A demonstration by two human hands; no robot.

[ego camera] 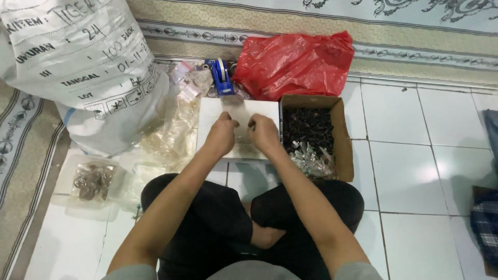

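Both grips pinched narrow on a small clear plastic bag (pixel 242 129), left hand (pixel 222 133), right hand (pixel 263 133), over white flat board (pixel 210 111) mid-frame; open brown cardboard box (pixel 343 136) just right.

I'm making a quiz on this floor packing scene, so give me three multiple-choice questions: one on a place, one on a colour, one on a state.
1. Where is the cardboard box?
A. right of the white board
B. on the sack
C. behind the plastic bag

2. What colour is the plastic bag?
A. green
B. red
C. black

3. What are both hands doing?
A. resting on knees
B. pinching a small clear bag
C. lifting the tape dispenser

Answers: 1 A, the box touches the board's right edge. 2 B, plainly red. 3 B, left hand and right hand meet over the board.
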